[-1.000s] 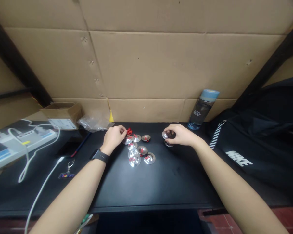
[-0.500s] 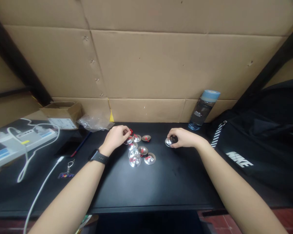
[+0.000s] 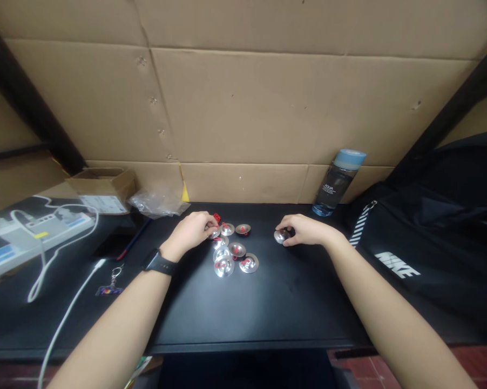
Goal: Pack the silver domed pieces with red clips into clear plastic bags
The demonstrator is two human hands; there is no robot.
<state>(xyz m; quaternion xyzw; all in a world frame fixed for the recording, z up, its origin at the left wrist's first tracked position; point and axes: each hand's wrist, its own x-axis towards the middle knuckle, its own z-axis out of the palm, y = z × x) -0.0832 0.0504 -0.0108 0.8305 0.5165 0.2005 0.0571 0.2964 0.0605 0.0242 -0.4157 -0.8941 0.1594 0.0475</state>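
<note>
Several small silver finger cymbals with red loops lie in a loose cluster on the black table, some overlapping. My left hand (image 3: pixel 195 231), with a black watch on the wrist, pinches a finger cymbal (image 3: pixel 215 234) at the cluster's far left end. Just beyond those fingertips shows a small red piece (image 3: pixel 216 218), perhaps a loop or knot. Apart from the cluster, on the right, my right hand (image 3: pixel 300 229) has thumb and fingers closed around another finger cymbal (image 3: pixel 281 235), low at the tabletop. Nearest me in the cluster are two cymbals, one a shiny finger cymbal (image 3: pixel 224 267).
A bottle with a blue lid (image 3: pixel 336 182) stands behind my right hand, beside a black bag (image 3: pixel 425 237). On the left are a power strip (image 3: pixel 36 243) with white cables, a keychain (image 3: pixel 109 290), a phone (image 3: pixel 113 246), a cardboard box (image 3: pixel 103 190) and clear plastic (image 3: pixel 158 204).
My left hand has shifted slightly left and lower, uncovering more of the red piece behind its fingertips. The right hand stays nearly in place over its cymbal, fingers slightly lower.
</note>
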